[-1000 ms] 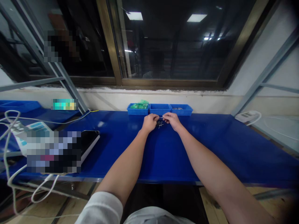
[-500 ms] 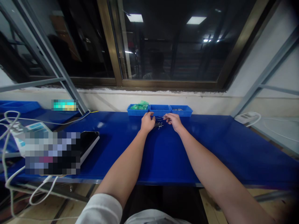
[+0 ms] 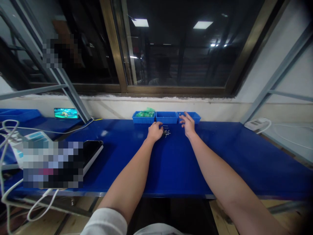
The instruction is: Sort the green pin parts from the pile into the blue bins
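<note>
My left hand (image 3: 155, 131) rests on the blue table beside a small pile of thin metal pins (image 3: 166, 133). Its fingers are curled in, and whatever they hold, if anything, is hidden. Over the front of the right blue bin (image 3: 196, 118) is my right hand (image 3: 188, 124), its fingers spread apart with nothing visible held. Small metal pieces show partly behind those fingers in that bin. The middle blue bin (image 3: 167, 118) stands between the hands, at the back. Crumpled green plastic packets (image 3: 146, 113) fill the left blue bin (image 3: 143, 120).
A dark device (image 3: 93, 148), partly blurred out, lies on the table at left among white cables (image 3: 49, 202). Farther back stands a lit phone (image 3: 66, 113). A white power strip (image 3: 257, 124) sits at the right edge. Metal frame posts rise on both sides.
My right hand has moved from the pins to the right bin and its fingers have spread; the thin pin it held no longer shows. My left hand stays by the pile.
</note>
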`<state>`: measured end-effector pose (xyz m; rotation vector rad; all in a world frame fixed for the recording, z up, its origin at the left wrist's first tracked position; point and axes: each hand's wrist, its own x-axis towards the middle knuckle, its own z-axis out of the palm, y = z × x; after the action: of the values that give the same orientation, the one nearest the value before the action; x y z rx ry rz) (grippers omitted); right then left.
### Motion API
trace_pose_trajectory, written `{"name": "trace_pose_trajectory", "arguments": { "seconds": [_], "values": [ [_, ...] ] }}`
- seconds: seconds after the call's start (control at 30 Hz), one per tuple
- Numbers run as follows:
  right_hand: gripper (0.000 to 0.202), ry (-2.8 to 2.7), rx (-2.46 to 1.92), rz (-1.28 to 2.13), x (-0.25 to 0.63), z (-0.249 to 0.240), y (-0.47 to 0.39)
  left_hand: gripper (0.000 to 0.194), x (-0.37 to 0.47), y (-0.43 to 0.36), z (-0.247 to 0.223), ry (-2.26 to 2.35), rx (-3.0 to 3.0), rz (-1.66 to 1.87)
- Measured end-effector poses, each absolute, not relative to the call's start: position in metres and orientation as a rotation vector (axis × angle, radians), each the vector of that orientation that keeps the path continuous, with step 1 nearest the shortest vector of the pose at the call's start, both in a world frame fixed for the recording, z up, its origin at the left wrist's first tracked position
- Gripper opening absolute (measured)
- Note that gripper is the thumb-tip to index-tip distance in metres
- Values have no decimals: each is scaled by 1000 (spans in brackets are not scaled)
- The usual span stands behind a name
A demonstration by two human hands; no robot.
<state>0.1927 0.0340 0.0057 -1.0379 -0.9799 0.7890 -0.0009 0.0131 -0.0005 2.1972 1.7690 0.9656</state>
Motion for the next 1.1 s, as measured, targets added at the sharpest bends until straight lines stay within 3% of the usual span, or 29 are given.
{"name": "trace_pose_trajectory", "arguments": {
  "seconds": [0.1,0.3,0.4,0.57,1.1],
  "values": [
    [61,-958,-1143,791,199,2,37,33,0,9,3,1830,2196,866],
    [38,-1408,-1415,484,189,-7,32,69,5,-2,4,1757,2402,555],
    [39,-1802,-1517,354,176,-10,28,80,8,-3,1,1726,2428,344],
    [39,-2063,-1616,179,165,-13,28,79,10,3,-6,1716,2414,290],
    [19,-2008,-1544,249,166,-9,28,51,16,7,-6,1522,2537,388]
  ]
}}
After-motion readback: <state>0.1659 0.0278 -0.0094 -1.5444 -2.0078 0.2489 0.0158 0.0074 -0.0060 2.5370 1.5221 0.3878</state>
